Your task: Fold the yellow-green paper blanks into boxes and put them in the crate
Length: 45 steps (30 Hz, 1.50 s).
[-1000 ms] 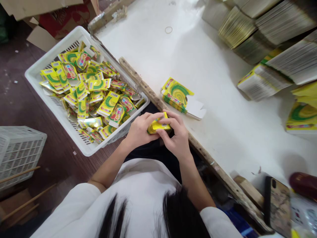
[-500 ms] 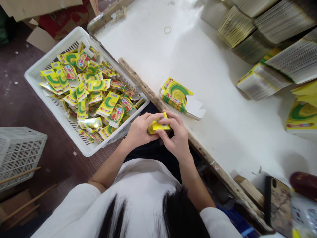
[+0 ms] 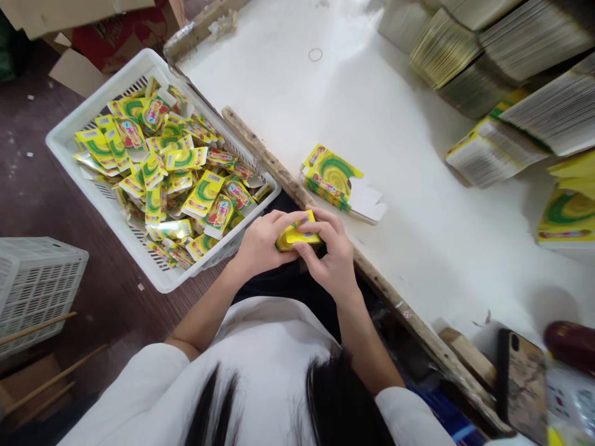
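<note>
Between my two hands is a small yellow printed carton (image 3: 296, 235), held just off the table's wooden edge. My left hand (image 3: 264, 243) grips its left side, with the index finger stretched along the top. On the other side my right hand (image 3: 329, 248) pinches it between thumb and fingers near a barcode flap. The carton's underside is hidden by my hands. Beyond them, a short stack of flat yellow-green cartons (image 3: 332, 173) with white flaps lies on the white table (image 3: 418, 248). To the left, a white plastic basket (image 3: 160, 285) holds many folded cartons (image 3: 204, 193).
Bundles of flat cartons (image 3: 530, 37) are piled at the far right. A phone (image 3: 523, 384) and a wooden block (image 3: 467, 358) lie near the table's right front. A rubber band (image 3: 315, 54) rests at the back. Another white crate (image 3: 39, 285) stands on the floor.
</note>
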### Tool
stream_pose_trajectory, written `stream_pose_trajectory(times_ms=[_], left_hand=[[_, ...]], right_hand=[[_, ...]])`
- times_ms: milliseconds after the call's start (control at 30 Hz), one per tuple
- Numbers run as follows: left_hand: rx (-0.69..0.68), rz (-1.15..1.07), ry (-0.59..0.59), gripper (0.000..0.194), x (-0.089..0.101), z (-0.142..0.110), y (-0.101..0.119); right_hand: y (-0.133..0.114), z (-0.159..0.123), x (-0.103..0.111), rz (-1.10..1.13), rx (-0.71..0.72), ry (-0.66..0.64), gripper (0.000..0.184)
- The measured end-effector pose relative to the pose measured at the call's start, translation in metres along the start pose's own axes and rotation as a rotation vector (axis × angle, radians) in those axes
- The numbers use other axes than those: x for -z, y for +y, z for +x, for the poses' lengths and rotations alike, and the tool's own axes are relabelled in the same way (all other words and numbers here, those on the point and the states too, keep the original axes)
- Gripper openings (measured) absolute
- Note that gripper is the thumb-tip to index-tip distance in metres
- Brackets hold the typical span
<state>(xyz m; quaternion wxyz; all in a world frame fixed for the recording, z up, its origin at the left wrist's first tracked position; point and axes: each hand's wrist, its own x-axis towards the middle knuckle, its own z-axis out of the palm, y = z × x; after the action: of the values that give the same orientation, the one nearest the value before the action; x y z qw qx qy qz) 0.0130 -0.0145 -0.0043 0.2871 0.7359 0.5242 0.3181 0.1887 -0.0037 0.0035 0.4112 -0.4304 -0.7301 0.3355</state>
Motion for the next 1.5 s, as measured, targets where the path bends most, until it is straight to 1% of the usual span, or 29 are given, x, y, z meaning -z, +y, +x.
stream_pose_trajectory(times_ms=[167,333,400,567,633,833,1033,1167,1333,1433,1500], left_hand=[[-0.026,0.047,0.004,0.054,0.002,-0.002,-0.003],[-0.121,0.15,0.043,0.051,0.005,-0.005,-0.005],[-0.14,0.174,0.041,0.05,0.007,-0.006,-0.005],[-0.137,0.166,-0.025,0.061,0.013,-0.009,0.001],[-0.144,0.183,-0.034,0.061,0.016,-0.01,0.003],[-0.127,0.206,-0.061,0.057,0.017,-0.012,0.005],[-0.158,0.193,-0.034,0.057,0.016,-0.011,0.008],[-0.129,0.215,-0.025,0.06,0.019,-0.01,0.008],[-0.165,0.21,-0.058,0.06,0.024,-0.01,0.005],[-0.171,0.214,-0.073,0.06,0.026,-0.01,0.003],[-0.157,0.237,-0.088,0.06,0.025,-0.011,0.004]], right_hand=[[0.0,0.0,0.002,-0.006,0.025,-0.021,0.014],[-0.001,-0.001,0.007,-0.013,0.065,-0.069,0.016],[-0.001,-0.002,0.009,-0.023,0.072,-0.092,0.017],[-0.003,-0.005,0.017,-0.068,0.078,-0.174,0.027],[-0.003,-0.007,0.019,-0.075,0.085,-0.196,0.029],[-0.003,-0.01,0.02,-0.019,0.101,-0.214,0.024],[-0.001,-0.009,0.02,0.033,0.089,-0.215,0.027],[0.0,-0.011,0.019,-0.016,0.116,-0.226,0.025],[0.002,-0.011,0.025,-0.054,0.154,-0.291,0.021],[0.003,-0.012,0.029,-0.067,0.156,-0.313,0.02],[0.004,-0.013,0.027,-0.07,0.14,-0.31,0.02]])
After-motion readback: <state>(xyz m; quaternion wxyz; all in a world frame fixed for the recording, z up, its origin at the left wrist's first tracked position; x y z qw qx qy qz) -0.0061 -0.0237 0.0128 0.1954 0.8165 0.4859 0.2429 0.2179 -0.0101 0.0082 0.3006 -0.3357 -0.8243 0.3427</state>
